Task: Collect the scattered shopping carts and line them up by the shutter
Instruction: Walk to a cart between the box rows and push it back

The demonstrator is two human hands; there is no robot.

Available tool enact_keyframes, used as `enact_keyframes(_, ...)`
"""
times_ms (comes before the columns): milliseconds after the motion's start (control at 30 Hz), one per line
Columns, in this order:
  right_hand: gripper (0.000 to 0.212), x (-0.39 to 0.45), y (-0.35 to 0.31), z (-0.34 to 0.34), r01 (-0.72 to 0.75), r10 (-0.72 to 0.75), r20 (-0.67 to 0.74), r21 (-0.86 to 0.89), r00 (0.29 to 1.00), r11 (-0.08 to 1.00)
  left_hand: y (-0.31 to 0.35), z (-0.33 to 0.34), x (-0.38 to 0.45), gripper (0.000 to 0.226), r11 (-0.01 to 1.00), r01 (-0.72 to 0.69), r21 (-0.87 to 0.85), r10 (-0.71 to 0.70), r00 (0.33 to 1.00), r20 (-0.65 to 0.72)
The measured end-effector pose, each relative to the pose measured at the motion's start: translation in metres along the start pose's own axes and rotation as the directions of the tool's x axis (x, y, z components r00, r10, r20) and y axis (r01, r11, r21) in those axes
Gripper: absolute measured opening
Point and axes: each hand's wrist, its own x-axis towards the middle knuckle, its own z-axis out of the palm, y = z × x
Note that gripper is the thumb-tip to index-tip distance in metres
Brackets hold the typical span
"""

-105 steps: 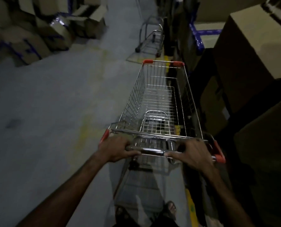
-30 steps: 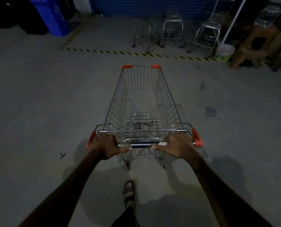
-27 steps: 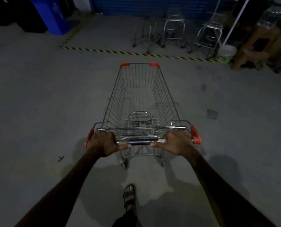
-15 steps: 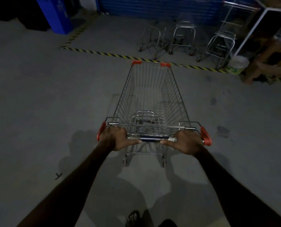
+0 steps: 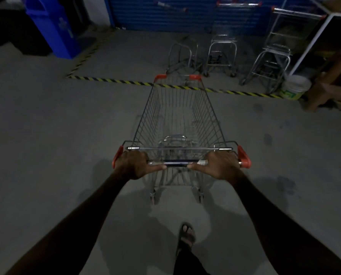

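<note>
At the striped floor tape [image 5: 114,81], your left hand [image 5: 133,164] and right hand [image 5: 222,165] clench the cart [image 5: 178,120] handle, now nearer the shutter [image 5: 185,14] and parked carts [image 5: 221,54].

Both hands, left hand [image 5: 133,164] and right hand [image 5: 221,165], grip the shopping cart [image 5: 177,124] handle, its nose at the striped floor tape [image 5: 114,81]. Three carts [image 5: 221,54] sit by the blue shutter [image 5: 185,14].

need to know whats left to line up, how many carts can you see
4: the cart both hands push, and three parked past the striped tape by the shutter, left, middle, right. More may be out of frame.
</note>
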Motion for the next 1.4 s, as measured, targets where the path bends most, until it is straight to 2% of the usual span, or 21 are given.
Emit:
enact_keyframes(133, 0.101, 0.082, 0.012, -0.008, 0.043, -0.044, 0.028, 0.038, 0.999, 0.998, -0.017, -0.018, 0.07, 0.108, 0.998, 0.06, 0.011, -0.06, 0.998, 0.029)
enact_keyframes(300, 0.099, 0.18, 0.015, -0.007, 0.083, -0.084, 0.021, 0.062, 0.996, 0.995, -0.045, -0.039, 0.149, 0.097, 0.994, 0.108, -0.013, -0.108, 0.993, 0.05)
enact_keyframes(433, 0.095, 0.254, 0.015, -0.01, 0.121, -0.121, 0.004, 0.049, 0.993, 0.991, -0.07, -0.053, 0.209, 0.108, 0.991, 0.136, 0.01, -0.136, 0.991, -0.005)
enact_keyframes(633, 0.098, 0.381, 0.008, -0.011, 0.133, -0.133, 0.017, 0.018, 0.991, 0.991, -0.122, -0.077, 0.312, 0.107, 0.992, 0.128, 0.015, -0.128, 0.992, -0.025)
enact_keyframes(700, 0.087, 0.426, 0.0, -0.023, 0.132, -0.134, 0.034, 0.055, 0.99, 0.99, -0.144, -0.087, 0.352, 0.108, 0.991, 0.135, 0.002, -0.135, 0.99, -0.041)
enact_keyframes(767, 0.051, 0.469, -0.013, -0.037, 0.173, -0.179, 0.058, 0.095, 0.982, 0.98, -0.167, -0.098, 0.389, 0.107, 0.992, 0.127, 0.004, -0.126, 0.99, -0.057)
enact_keyframes(800, 0.043, 0.492, -0.018, -0.041, 0.183, -0.19, 0.057, 0.115, 0.98, 0.976, -0.178, -0.105, 0.409, 0.106, 0.992, 0.129, 0.003, -0.128, 0.989, -0.072)
enact_keyframes(833, 0.048, 0.516, -0.021, -0.044, 0.182, -0.189, 0.054, 0.111, 0.981, 0.977, -0.189, -0.112, 0.429, 0.106, 0.991, 0.136, 0.004, -0.136, 0.987, -0.087)
enact_keyframes(933, 0.095, 0.589, -0.024, -0.038, 0.141, -0.143, 0.034, 0.064, 0.989, 0.988, -0.219, -0.132, 0.482, 0.116, 0.989, 0.149, 0.015, -0.147, 0.987, -0.07)
enact_keyframes(1000, 0.107, 0.634, -0.03, -0.036, 0.122, -0.123, 0.041, 0.037, 0.992, 0.992, -0.237, -0.146, 0.518, 0.122, 0.989, 0.15, 0.002, -0.15, 0.988, -0.048)
enact_keyframes(1100, 0.111, 0.691, -0.039, -0.04, 0.127, -0.129, 0.042, 0.038, 0.991, 0.991, -0.264, -0.163, 0.568, 0.123, 0.987, 0.159, -0.013, -0.159, 0.987, 0.0)
enact_keyframes(1233, 0.11, 0.771, -0.044, -0.041, 0.15, -0.151, 0.015, 0.051, 0.988, 0.987, -0.299, -0.182, 0.636, 0.106, 0.989, 0.15, -0.005, -0.15, 0.989, -0.007)
enact_keyframes(1400, 0.11, 0.871, -0.047, -0.037, 0.166, -0.164, -0.028, 0.065, 0.986, 0.984, -0.34, -0.199, 0.724, 0.107, 0.989, 0.151, -0.01, -0.151, 0.987, -0.058)
